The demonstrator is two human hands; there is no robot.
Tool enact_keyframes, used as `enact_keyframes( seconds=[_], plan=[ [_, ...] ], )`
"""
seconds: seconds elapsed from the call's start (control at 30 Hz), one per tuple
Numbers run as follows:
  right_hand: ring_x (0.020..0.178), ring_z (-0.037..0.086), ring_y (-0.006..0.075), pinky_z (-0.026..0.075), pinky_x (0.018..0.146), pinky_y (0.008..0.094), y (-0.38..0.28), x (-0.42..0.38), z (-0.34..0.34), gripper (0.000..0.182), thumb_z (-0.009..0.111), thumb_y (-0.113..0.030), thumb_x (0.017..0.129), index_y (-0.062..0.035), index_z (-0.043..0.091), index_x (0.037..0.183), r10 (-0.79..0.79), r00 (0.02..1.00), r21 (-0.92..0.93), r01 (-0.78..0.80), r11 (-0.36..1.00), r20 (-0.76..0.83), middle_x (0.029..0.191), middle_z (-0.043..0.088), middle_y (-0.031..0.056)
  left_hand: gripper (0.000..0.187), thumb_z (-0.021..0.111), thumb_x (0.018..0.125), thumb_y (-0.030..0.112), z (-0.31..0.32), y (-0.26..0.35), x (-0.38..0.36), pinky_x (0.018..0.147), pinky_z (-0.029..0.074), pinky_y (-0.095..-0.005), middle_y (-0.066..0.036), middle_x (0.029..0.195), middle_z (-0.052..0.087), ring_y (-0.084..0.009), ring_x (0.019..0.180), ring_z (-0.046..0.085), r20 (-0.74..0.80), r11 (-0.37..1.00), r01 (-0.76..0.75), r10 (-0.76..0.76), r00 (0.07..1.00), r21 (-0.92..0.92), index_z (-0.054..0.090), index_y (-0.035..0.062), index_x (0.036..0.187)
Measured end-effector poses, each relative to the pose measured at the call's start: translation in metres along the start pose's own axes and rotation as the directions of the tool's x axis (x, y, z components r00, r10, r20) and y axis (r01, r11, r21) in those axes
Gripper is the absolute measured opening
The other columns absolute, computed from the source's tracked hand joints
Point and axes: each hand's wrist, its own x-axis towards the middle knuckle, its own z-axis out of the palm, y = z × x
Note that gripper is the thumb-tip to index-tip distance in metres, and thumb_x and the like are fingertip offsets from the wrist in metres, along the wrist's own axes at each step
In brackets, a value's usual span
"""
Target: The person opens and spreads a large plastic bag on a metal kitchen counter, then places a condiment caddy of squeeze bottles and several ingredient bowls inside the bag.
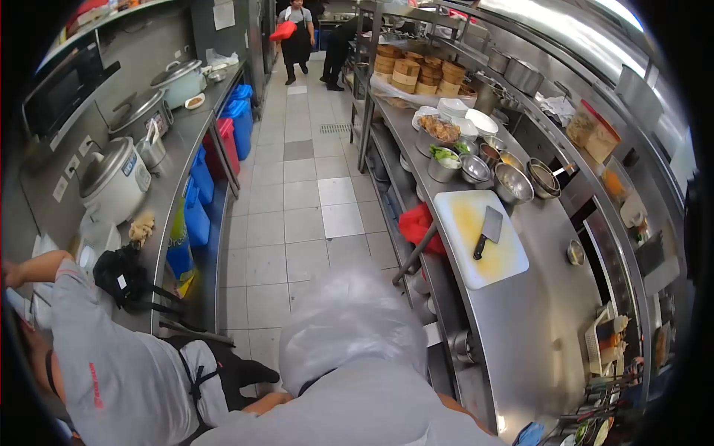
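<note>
- Bulging out in front of the person's grey shirt [357, 410] was a big see-through plastic bag [351, 320], with the tiled floor [266, 264] behind it.
- The left arm [269, 403] and the right arm [460, 410] showed on each side of it, but both hands were hidden, so I could not tell if the fingers were apart, together or clamped on the bag.
- A co-worker [123, 364] stood close by on the left, beside the left steel counter [165, 215], where a rice cooker [113, 186] stood.
- On the right steel counter [535, 320], a cleaver [490, 225] lay on a white cutting board [452, 212] with yellow stains.
- Past the board stood metal bowls [513, 182], then stacks of bamboo steamers [406, 73].
- Far down the floor, another person [299, 46] held a red bundle [282, 30].
</note>
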Motion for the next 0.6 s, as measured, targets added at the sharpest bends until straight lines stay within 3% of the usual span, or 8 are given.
enact_keyframes(
  seconds=[0.1,0.17,0.27,0.37,0.5,0.53,0.57,0.6],
  plan=[
    [0.116,0.068,0.0367,0.051,0.102,0.0478,0.011,-0.004,-0.032,0.046,0.061,-0.039,0.095,-0.0014,0.072,0.119,0.011,0.995,0.002,-0.011,1.000,-0.095,0.121,0.072,0.0212,0.046,0.069,0.094,0.032,0.017,-0.039,-0.005,0.094,0.054,-0.0510,-0.021,0.126,0.070,-0.0349,0.108,0.069,0.175,0.988,0.150,-0.140,0.975,-0.041,0.067,0.0014,0.128],
    [0.114,0.069,0.0383,0.052,0.101,0.0492,-0.012,-0.021,-0.126,0.049,0.062,-0.044,0.095,-0.0021,0.075,0.116,-0.020,0.913,-0.034,0.006,0.999,-0.408,0.117,0.073,0.0217,0.045,0.065,0.094,0.038,-0.069,-0.075,0.063,0.095,0.053,-0.0533,-0.022,0.112,0.075,-0.0392,0.105,0.071,-0.364,0.965,0.172,-0.090,0.927,0.199,0.073,0.0049,0.123],
    [0.087,0.073,0.0387,0.057,0.078,0.0451,-0.081,-0.169,-0.282,0.024,0.061,-0.017,0.095,0.0040,0.071,0.101,0.099,0.224,0.194,0.454,0.870,-0.970,0.088,0.073,0.0249,0.057,0.055,0.102,0.038,-0.251,0.083,-0.118,0.114,0.041,-0.0514,-0.028,0.143,0.057,-0.0411,0.135,0.054,-0.934,0.917,-0.255,-0.239,0.267,-0.307,0.050,0.0014,0.146],
    [0.080,0.066,0.0196,0.052,0.074,0.0354,-0.122,-0.323,-0.355,0.016,0.062,-0.009,0.097,0.0029,0.070,0.104,0.276,-0.256,-0.066,0.833,0.549,-0.926,0.090,0.073,0.0129,0.026,0.064,0.102,0.020,-0.289,0.239,-0.366,0.086,0.049,-0.0329,-0.006,0.102,0.068,-0.0154,0.093,0.059,-0.892,0.465,-0.834,-0.176,-0.416,0.297,0.064,-0.0003,0.118],
    [0.089,0.068,0.0188,0.053,0.078,0.0335,-0.117,-0.339,-0.355,0.021,0.063,-0.006,0.098,0.0042,0.069,0.116,0.201,-0.644,-0.445,0.688,0.573,-0.738,0.100,0.074,0.0095,0.014,0.064,0.100,0.008,-0.266,0.257,-0.407,0.082,0.052,-0.0353,-0.010,0.101,0.070,-0.0199,0.091,0.064,-0.449,0.771,-0.320,-0.050,-0.892,0.551,0.066,0.0006,0.111],
    [0.091,0.069,0.0219,0.053,0.079,0.0343,-0.107,-0.308,-0.345,0.024,0.063,-0.008,0.099,0.0030,0.068,0.119,0.132,-0.266,-0.075,0.646,0.760,-0.955,0.105,0.074,0.0114,0.012,0.063,0.099,0.007,-0.261,0.249,-0.383,0.080,0.053,-0.0370,-0.011,0.099,0.071,-0.0227,0.089,0.066,-0.249,0.846,-0.023,0.130,-0.960,0.533,0.066,0.0004,0.109],
    [0.094,0.070,0.0250,0.054,0.081,0.0351,-0.090,-0.247,-0.329,0.027,0.063,-0.011,0.099,0.0019,0.068,0.122,0.172,0.177,0.230,0.397,0.889,-0.969,0.109,0.073,0.0132,0.011,0.063,0.097,0.009,-0.279,0.198,-0.312,0.073,0.053,-0.0420,-0.017,0.096,0.072,-0.0301,0.084,0.068,-0.733,0.964,-0.108,0.110,-0.671,0.243,0.068,0.0018,0.104],
    [0.092,0.071,0.0309,0.056,0.082,0.0408,-0.062,-0.144,-0.303,0.032,0.063,-0.020,0.099,0.0005,0.068,0.123,-0.269,0.157,-0.286,-0.093,0.954,-0.950,0.109,0.073,0.0173,0.016,0.068,0.093,0.017,-0.274,0.169,-0.239,0.071,0.051,-0.0458,-0.018,0.094,0.071,-0.0319,0.083,0.067,-0.953,0.914,-0.384,-0.220,-0.210,-0.126,0.069,0.0017,0.099]
  ],
)
